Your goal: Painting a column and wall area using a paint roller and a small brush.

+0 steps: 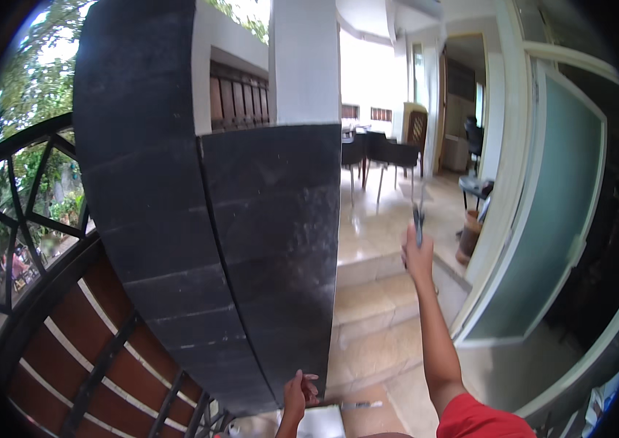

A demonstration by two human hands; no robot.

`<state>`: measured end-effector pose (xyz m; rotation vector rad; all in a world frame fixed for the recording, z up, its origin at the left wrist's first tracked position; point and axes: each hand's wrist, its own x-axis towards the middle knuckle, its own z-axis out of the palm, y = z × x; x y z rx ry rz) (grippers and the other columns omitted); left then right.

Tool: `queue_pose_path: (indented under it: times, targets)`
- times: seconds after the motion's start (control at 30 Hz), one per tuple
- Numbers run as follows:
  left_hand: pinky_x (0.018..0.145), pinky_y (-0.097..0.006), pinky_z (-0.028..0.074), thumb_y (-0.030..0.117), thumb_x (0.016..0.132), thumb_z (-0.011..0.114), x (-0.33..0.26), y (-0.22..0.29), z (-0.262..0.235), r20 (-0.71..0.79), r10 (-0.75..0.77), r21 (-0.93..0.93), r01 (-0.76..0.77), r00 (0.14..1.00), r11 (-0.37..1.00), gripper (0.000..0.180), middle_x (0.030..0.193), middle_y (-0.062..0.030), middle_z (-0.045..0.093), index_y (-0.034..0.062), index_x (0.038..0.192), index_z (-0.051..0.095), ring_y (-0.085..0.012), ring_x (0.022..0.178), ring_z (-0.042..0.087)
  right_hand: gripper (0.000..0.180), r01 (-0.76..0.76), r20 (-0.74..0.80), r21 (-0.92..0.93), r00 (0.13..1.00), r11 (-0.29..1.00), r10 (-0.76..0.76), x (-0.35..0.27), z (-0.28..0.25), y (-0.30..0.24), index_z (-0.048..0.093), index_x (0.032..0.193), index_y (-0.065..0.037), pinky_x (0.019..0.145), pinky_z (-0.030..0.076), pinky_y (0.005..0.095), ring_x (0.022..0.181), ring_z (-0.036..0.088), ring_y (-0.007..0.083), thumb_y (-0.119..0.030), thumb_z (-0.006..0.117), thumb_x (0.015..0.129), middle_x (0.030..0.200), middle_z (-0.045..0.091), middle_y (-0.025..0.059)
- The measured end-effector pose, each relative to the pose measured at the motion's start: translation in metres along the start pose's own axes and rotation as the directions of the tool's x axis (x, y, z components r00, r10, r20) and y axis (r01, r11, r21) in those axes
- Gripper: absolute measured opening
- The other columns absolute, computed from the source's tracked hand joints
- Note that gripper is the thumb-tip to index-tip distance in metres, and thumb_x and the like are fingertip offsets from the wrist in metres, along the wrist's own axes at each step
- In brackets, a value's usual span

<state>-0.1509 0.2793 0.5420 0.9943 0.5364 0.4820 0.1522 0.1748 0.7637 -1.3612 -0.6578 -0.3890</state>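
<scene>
My right hand [418, 252] is raised at arm's length in front of the steps, its fingers wrapped round the dark grey handle of a tool [418, 219]. A thin metal rod rises from this handle, like that of a paint roller; its upper end is too blurred to make out. Low down, my left hand [302, 388] is beside the foot of a dark grey wall [273, 241]. Its fingers are loosely bent and apart, with nothing seen in them. Pale smudges mark the wall. Below that hand lies a white, flat-looking object [320, 422], partly cut off by the lower edge.
Tiled steps [375, 306] climb to a room with a table and dark chairs [391, 153]. On the right, a frosted glass door [554, 212] stands ajar near a brown pot [469, 241]. A brown slatted gate [98, 343] is at left. A thin brush-like object [360, 404] lies on the floor.
</scene>
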Motion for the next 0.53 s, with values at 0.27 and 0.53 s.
queue_pose_path:
  times: [0.27, 0.53]
  targets:
    - [0.044, -0.026, 0.043, 0.042, 0.092, 0.03, -0.008, -0.015, -0.058, 0.018, -0.012, 0.004, 0.012, 1.0, 1.0, 0.051, 0.056, -0.0057, 0.053, -0.0003, 0.084, 0.057, -0.0127, 0.045, 0.049, 0.037, -0.471, -0.322, -0.465, 0.879, 0.75, 0.352, -0.371, -0.152, 0.121, 0.042, 0.051, -0.001, 0.04, 0.027, 0.0291, 0.044, 0.033, 0.0067, -0.015, 0.061, 0.078, 0.045, 0.036, -0.0004]
    - [0.059, -0.03, 0.041, 0.043, 0.089, 0.036, -0.008, -0.04, -0.099, 0.019, -0.075, 0.047, 0.074, 0.997, 0.996, 0.047, 0.071, -0.0065, 0.057, 0.0014, 0.095, 0.057, -0.0179, 0.059, 0.053, 0.026, -0.655, -0.387, -0.575, 0.745, 0.489, 0.543, -0.541, -0.186, 0.04, 0.053, 0.057, 0.006, 0.039, 0.031, 0.0296, 0.039, 0.038, 0.0102, -0.01, 0.058, 0.078, 0.042, 0.044, 0.0067]
